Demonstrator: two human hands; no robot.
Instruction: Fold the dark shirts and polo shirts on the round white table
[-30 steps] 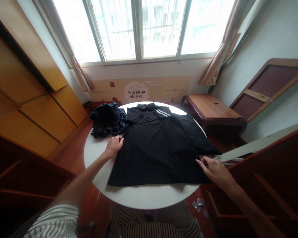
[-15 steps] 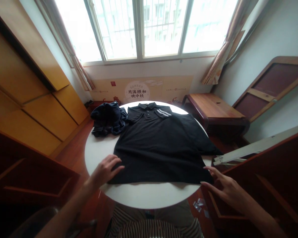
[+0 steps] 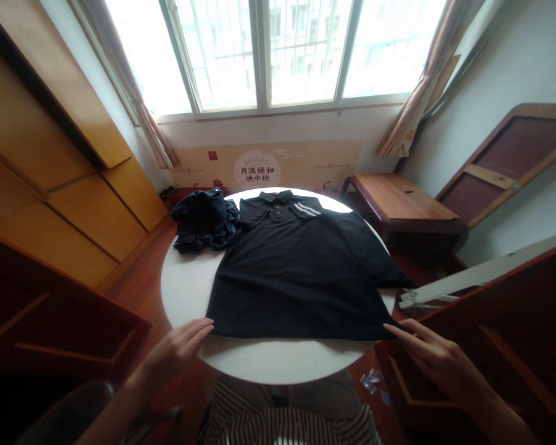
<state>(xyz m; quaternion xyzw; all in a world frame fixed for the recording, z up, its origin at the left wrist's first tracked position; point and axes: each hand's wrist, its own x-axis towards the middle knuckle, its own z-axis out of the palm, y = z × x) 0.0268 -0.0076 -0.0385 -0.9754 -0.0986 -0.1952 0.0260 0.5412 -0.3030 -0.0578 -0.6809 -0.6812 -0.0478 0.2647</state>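
A black polo shirt [image 3: 296, 272] lies spread on a round white table [image 3: 278, 364], collar toward the window and hem toward me. White stripes mark the sleeve on the right. My left hand [image 3: 188, 339] pinches the shirt's lower left corner with its fingers together. At the lower right corner, my right hand [image 3: 424, 346] is closed on the hem, which is drawn out toward that side. Dark cloth also reaches past the table's right edge. A crumpled dark navy garment [image 3: 201, 219] rests on the table's far left, against the shirt's left sleeve.
Behind the table on the right stands a low wooden table [image 3: 408, 196]. Yellow wooden cabinets [image 3: 92, 216] line the left side. Dark red wooden panels [image 3: 505, 334] flank me on both sides. Small clear plastic pieces [image 3: 373, 380] lie at the lower right.
My left hand has come down to the lower left corner and closed on it. My right hand's fingers have drawn together on the other corner, pulling the hem slightly outward.
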